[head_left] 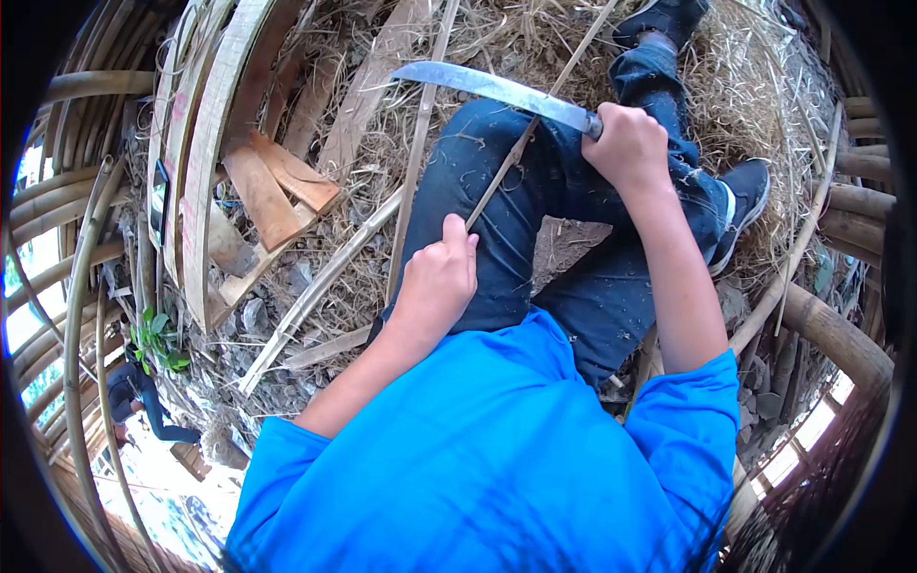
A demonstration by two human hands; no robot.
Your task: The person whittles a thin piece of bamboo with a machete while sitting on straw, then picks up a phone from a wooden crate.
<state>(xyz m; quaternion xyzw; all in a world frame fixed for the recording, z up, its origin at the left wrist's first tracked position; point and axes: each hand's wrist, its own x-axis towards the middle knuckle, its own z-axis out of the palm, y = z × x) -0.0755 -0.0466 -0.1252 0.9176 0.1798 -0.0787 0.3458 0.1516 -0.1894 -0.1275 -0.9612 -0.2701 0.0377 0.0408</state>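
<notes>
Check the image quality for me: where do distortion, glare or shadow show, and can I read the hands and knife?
Head view, left: planks look bowed, likely lens distortion, with dark corners; head view, lower left: daylight washes out to white; head view, bottom: dark streaks, probably shadow, cross the blue shirt; head view, middle: left hand, right hand and knife read clearly.

Bright blue shirt (478, 458), dark blue jeans (468, 153), silver-bladed knife (497, 88), tan strip (516, 153), straw-yellow shavings (740, 105)

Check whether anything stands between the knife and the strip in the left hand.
Nothing visible does. The knife, held in the right hand, crosses the strip in this view; whether they touch, I can't tell. The left hand grips the strip.
</notes>
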